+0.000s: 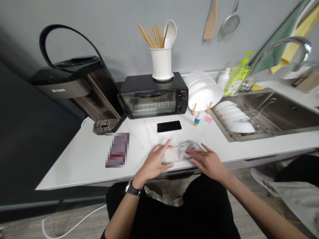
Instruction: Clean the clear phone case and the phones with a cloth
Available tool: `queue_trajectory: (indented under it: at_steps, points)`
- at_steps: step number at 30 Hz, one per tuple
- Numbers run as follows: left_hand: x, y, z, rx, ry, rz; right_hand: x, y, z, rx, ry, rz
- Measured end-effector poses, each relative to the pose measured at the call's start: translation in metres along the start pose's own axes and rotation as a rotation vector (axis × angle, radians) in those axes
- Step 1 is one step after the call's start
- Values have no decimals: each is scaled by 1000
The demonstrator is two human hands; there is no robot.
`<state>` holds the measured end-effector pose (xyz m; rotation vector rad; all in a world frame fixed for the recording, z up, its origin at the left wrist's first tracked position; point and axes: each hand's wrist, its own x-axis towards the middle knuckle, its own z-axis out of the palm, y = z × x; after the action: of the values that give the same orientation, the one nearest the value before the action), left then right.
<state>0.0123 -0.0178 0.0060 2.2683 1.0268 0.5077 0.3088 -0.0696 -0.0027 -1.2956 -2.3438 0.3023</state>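
A clear, flat, rectangular piece that looks like a phone case (172, 155) lies near the counter's front edge. My left hand (157, 158) holds its left end, with thumb and forefinger along opposite sides. On its right part is a crumpled light grey cloth (185, 147), pressed down by the fingers of my right hand (205, 161). Some of the cloth is hidden under those fingers. Just behind the case lies a black-screened phone (169, 126). A small bottle with a blue and yellow label (197, 118) stands to the right of the phone, beside a pink packet (208, 119).
A black toaster oven (152, 99) backs the counter (82, 162), bearing a white utensil holder (161, 63). Left are a tall drink dispenser (87, 96) and a blurred purple packet (118, 149). White plates (205, 96) and the sink (284, 111) are right. Another person's shoe (264, 182) shows lower right.
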Motion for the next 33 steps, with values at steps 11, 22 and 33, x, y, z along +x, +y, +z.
queue_trajectory:
  at_steps: [11,22,33]
  points:
    - [-8,-4,-4,-36,21,24,31,-57,42,177,-36,-161]
    - [-1,-3,-2,11,16,37,34,-39,33,-18,-17,-129]
    - [-1,0,-4,-2,0,42,4,-2,-3,34,-73,-75]
